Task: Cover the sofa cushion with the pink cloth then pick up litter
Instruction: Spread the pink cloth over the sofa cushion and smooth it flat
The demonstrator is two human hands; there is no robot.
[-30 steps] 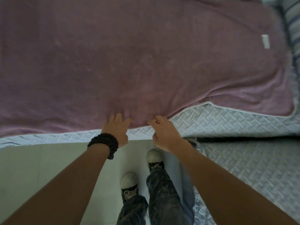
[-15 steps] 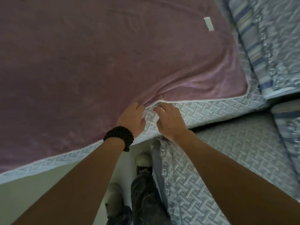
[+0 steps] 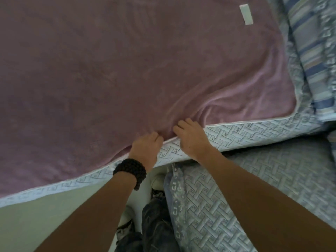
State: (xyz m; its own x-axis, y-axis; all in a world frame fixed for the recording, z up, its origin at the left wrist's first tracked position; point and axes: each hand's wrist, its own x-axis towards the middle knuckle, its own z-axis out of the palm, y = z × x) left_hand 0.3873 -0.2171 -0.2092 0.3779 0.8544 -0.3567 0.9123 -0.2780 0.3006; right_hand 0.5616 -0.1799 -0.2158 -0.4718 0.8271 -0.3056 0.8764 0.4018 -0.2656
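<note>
Where half a second ago both hands sat at the white-piped hem with quilting showing between them, now sit a little higher in the frame with a tongue of pink cloth (image 3: 138, 73) drawn down between them. Left hand (image 3: 145, 149), curled into a loose fist, knuckles pressing on the cloth edge at centre frame; right hand (image 3: 192, 137) just beside it, fingers bent and dug into the plush, bunching it. Cannot tell whether either hand truly pinches fabric or only pushes it.

Spread across the upper left and middle of the frame, over the sofa cushion (image 3: 236, 135), whose pale grey quilted border shows along the lower edge and right. Dusky mauve, velvety, mostly smooth, with folds fanning from the right hand toward the rounded lower-right corner. White tag (image 3: 246, 14) near the top right.

One cloth, one tag, two hands, one dark beaded bracelet (image 3: 131, 170) on the left wrist, two shoes (image 3: 157, 180) on the pale floor (image 3: 36, 220) at the bottom, one striped pillow (image 3: 312, 57) at far right.
</note>
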